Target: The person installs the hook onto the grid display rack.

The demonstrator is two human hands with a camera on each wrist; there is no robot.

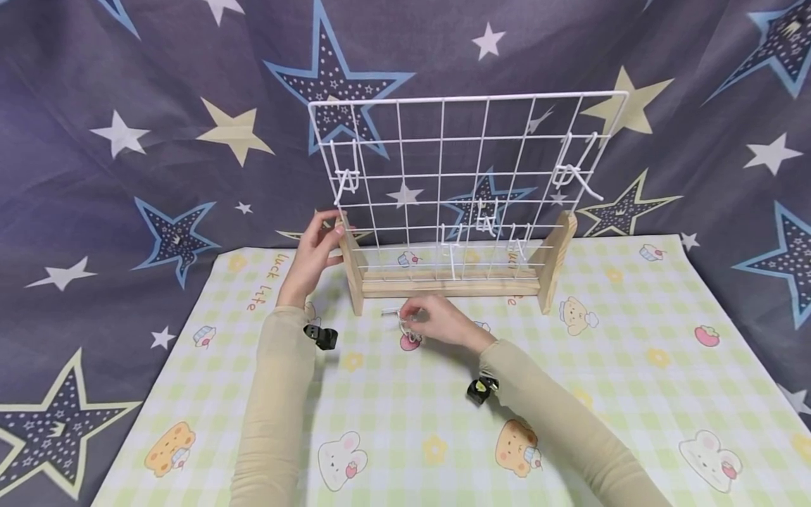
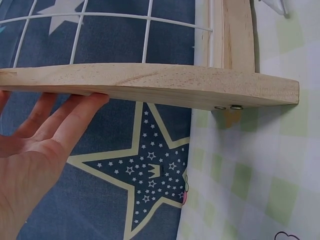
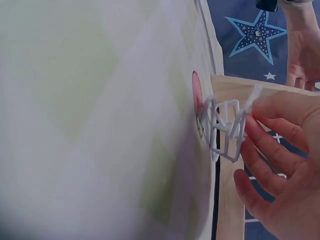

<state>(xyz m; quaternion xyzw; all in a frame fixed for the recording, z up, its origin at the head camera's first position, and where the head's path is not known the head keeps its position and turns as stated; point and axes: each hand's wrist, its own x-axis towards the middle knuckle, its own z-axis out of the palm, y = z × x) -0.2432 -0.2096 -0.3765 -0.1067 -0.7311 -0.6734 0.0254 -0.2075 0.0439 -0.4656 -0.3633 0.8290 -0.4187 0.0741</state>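
A white wire grid [image 1: 443, 174] stands in a wooden base, whose front bar [image 1: 450, 287] joins two side boards. In the head view my left hand [image 1: 310, 257] is at the left side board [image 1: 351, 267]. The left wrist view shows its fairly straight fingers [image 2: 75, 120] touching that board's outer face. My right hand [image 1: 437, 322] pinches a white wire hook [image 3: 227, 127] between thumb and fingers, low over the cloth in front of the base. Whether a second hook lies tangled with it cannot be told.
White hooks hang on the grid at upper left [image 1: 346, 179] and upper right [image 1: 568, 174]. Smaller ones sit lower, such as the middle hook [image 1: 486, 220]. A checked cloth [image 1: 393, 401] covers the table; a star-patterned curtain [image 1: 158, 84] hangs behind.
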